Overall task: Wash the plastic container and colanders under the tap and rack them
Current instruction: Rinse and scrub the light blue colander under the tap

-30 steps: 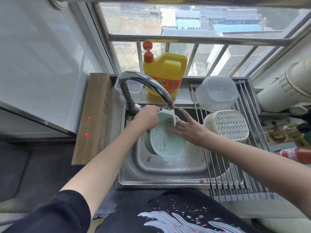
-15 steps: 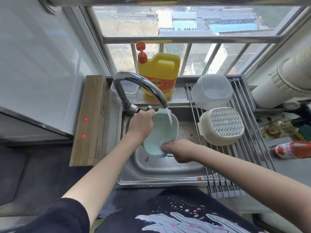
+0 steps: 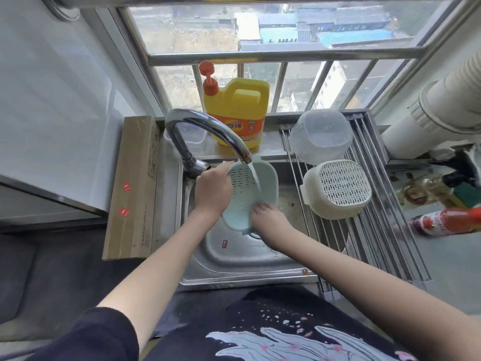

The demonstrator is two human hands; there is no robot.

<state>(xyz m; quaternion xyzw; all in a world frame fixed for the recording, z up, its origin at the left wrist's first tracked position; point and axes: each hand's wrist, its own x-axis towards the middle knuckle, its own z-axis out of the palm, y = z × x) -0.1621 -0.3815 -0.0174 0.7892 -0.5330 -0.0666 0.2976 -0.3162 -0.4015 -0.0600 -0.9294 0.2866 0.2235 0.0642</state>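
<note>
Under the tap (image 3: 208, 136), the pale-blue colander (image 3: 247, 194) now tilts inward-facing; left hand (image 3: 212, 190) grips its nine-o'clock rim, right hand (image 3: 269, 220) has slid to five o'clock, closed on it—rinsing continues.

Glossy metal tap (image 3: 208, 131); matt plastic colander (image 3: 250, 196); brushed steel sink (image 3: 234, 261); cardboard box (image 3: 132, 188).
</note>
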